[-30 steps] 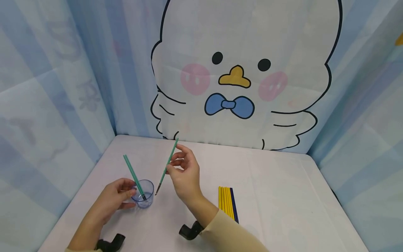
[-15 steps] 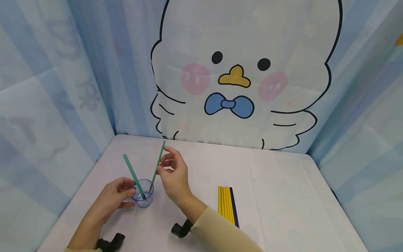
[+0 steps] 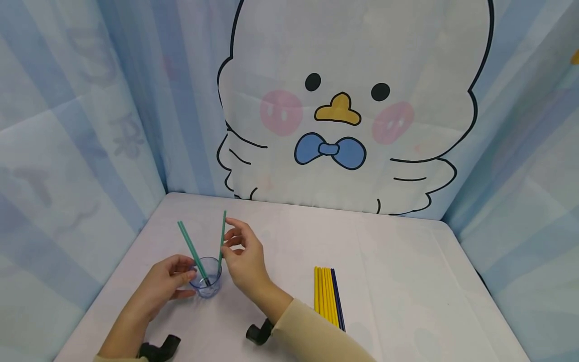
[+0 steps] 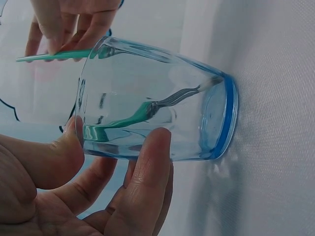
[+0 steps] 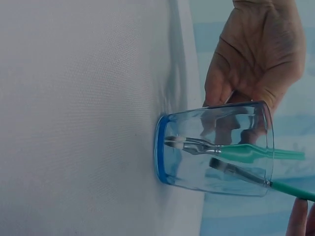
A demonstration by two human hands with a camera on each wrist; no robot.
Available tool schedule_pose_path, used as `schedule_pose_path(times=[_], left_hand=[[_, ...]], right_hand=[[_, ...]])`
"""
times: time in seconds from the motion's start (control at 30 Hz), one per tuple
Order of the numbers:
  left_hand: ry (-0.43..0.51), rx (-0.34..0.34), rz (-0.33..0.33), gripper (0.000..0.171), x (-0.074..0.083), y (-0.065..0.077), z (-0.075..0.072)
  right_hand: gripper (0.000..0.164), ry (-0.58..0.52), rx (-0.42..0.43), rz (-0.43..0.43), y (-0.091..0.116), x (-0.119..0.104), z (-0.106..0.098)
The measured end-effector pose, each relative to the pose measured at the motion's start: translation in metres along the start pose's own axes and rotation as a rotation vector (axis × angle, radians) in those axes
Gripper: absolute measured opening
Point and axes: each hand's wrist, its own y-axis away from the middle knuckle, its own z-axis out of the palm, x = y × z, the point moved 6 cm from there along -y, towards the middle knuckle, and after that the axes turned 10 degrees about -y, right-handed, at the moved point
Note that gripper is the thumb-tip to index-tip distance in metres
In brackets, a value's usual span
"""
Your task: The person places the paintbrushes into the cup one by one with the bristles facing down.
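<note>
We count two bare hands, one left hand [image 3: 168, 279] and one right hand [image 3: 246, 255]. We see one round, see-through blue cup [image 4: 189, 123], held in the left grip. There are three thin green paintbrushes [image 3: 190, 246]: two lean in that cup and one sits in the right grip. To the right of the right grip, we find at least four thin yellow sticks [image 3: 323, 294] and at least one dark blue stick [image 3: 337, 299]; they lie too close for us to count for sure. Beyond both grips we see one big white cartoon bird [image 3: 348, 40] with two round black eyes [image 3: 313, 82].
</note>
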Motion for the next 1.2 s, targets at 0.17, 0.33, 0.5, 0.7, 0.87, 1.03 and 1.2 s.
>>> schedule_pose_path(times=[0.17, 0.33, 0.5, 0.7, 0.87, 1.03, 1.2], left_hand=[[-0.011, 0.005, -0.01, 0.036, 0.0, 0.002, 0.001], [0.004, 0.002, -0.004, 0.037, 0.001, 0.001, 0.001], [0.015, -0.003, -0.004, 0.038, 0.0, 0.001, 0.001], [0.0, 0.0, -0.007, 0.038, 0.0, 0.001, 0.001], [0.002, -0.003, -0.01, 0.039, 0.0, 0.0, 0.001], [0.012, -0.006, -0.009, 0.037, 0.0, 0.001, 0.001], [0.017, -0.012, -0.002, 0.038, 0.001, 0.003, 0.001]], right_hand=[[0.061, 0.039, -0.017, -0.002, 0.0, 0.003, 0.002], [0.058, 0.112, -0.041, 0.027, 0.003, 0.008, 0.001], [0.056, 0.121, -0.055, 0.068, 0.007, 0.011, -0.003], [0.056, 0.107, -0.04, 0.091, 0.007, 0.012, -0.01], [0.057, 0.058, -0.036, 0.097, 0.006, 0.012, -0.015], [0.057, 0.034, -0.026, 0.116, 0.008, 0.01, -0.023], [0.056, 0.034, -0.019, 0.144, 0.012, 0.009, -0.032]])
